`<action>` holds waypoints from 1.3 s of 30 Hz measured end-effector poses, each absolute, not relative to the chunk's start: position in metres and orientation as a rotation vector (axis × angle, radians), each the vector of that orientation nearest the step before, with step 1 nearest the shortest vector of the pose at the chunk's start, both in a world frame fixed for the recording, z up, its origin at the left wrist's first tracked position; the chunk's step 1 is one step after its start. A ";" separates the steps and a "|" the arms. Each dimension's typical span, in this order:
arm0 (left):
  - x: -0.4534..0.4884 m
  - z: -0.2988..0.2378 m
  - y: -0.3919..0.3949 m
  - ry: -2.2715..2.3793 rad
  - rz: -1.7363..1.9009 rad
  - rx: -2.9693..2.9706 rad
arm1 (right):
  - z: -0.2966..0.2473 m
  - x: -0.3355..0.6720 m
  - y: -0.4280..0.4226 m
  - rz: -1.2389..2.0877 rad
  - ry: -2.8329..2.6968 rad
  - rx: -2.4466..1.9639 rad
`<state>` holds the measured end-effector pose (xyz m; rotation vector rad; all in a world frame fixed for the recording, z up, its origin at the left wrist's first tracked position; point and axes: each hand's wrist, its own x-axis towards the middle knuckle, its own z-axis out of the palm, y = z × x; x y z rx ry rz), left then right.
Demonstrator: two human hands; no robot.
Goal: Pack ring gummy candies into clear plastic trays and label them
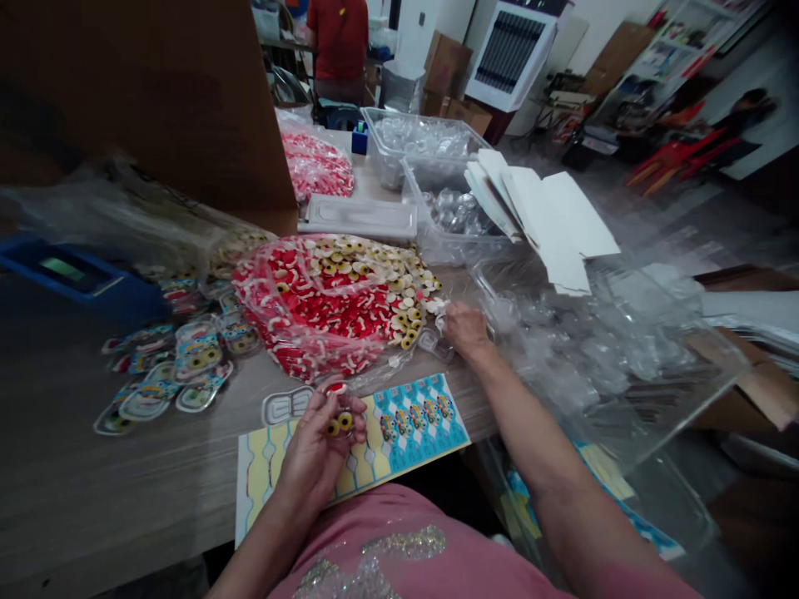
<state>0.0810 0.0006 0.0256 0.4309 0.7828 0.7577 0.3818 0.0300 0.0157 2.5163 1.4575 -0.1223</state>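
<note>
Currently the left hand (pixel 321 445) is raised just above the near edge of the wooden surface (pixel 93 466), palm up and fingers curled. It pinches two small yellow round pieces with dark centres (pixel 338 424) at the fingertips. Beneath this hand lies a printed card sheet in blue and pale yellow (pixel 405 420), flat and partly overhanging the surface edge. An empty clear blister shell (pixel 284 405) lies just beside the sheet's upper left corner.

The right hand (pixel 465 329) is stretched forward to the right edge of a clear plastic bag of red, white and yellow pieces (pixel 330 304). Its fingers are bent and narrow, touching the bag's rim beside a small clear plastic blister shell (pixel 435 343). Whether they grip anything cannot be told.

To the left of the bag lie filled blister packs with colourful backing cards (pixel 166 374), spread loosely. Further left sits a blue tray-like device (pixel 68 274). Behind the bag are a flat clear lid (pixel 359 216), a second bag of red pieces (pixel 315 162) and two clear plastic bins of clear shells (pixel 430 141). White card sheets (pixel 543 216) rest across the nearer bin. A large clear bin (pixel 624 358) stands just right of the right forearm. A person in a red shirt (pixel 340 37) stands well back.
</note>
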 end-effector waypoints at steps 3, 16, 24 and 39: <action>0.081 0.026 -0.001 0.756 0.749 0.439 | 0.014 0.380 0.025 -0.044 1.457 2.569; 0.072 0.029 -0.004 0.789 0.747 0.377 | 0.011 0.374 0.018 -0.022 1.417 2.697; 0.073 0.027 -0.004 0.761 0.704 0.402 | 0.006 0.380 0.024 -0.039 1.462 2.704; 0.072 0.029 -0.004 0.751 0.687 0.410 | -0.014 0.356 -0.106 0.213 2.114 2.760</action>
